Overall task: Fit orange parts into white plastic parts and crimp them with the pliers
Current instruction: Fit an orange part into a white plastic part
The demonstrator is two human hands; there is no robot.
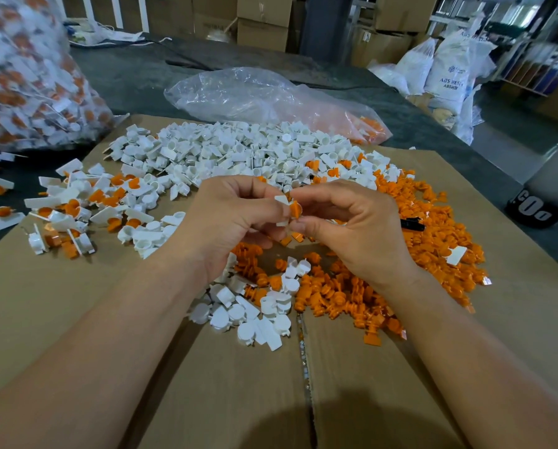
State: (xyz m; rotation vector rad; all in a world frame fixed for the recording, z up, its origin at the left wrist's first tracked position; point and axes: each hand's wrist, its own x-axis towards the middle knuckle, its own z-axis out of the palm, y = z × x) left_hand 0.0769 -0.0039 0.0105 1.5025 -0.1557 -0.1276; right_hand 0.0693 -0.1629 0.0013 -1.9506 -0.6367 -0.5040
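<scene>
My left hand (229, 218) pinches a white plastic part (282, 202) above the cardboard. My right hand (352, 228) pinches an orange part (295, 209) and holds it against the white one. A heap of loose white parts (238, 150) lies behind my hands. Loose orange parts (433, 228) are spread to the right and under my hands. Joined white-and-orange pieces (77, 209) lie scattered at the left. A black handle tip (412, 223), possibly the pliers, pokes out from behind my right hand among the orange parts.
The flattened cardboard box (77, 319) covers a dark table. A clear bag full of joined pieces (28, 76) stands at the back left. A nearly flat clear bag (255, 95) with a few orange parts lies behind the white heap. White sacks (449, 69) and cartons stand beyond the table.
</scene>
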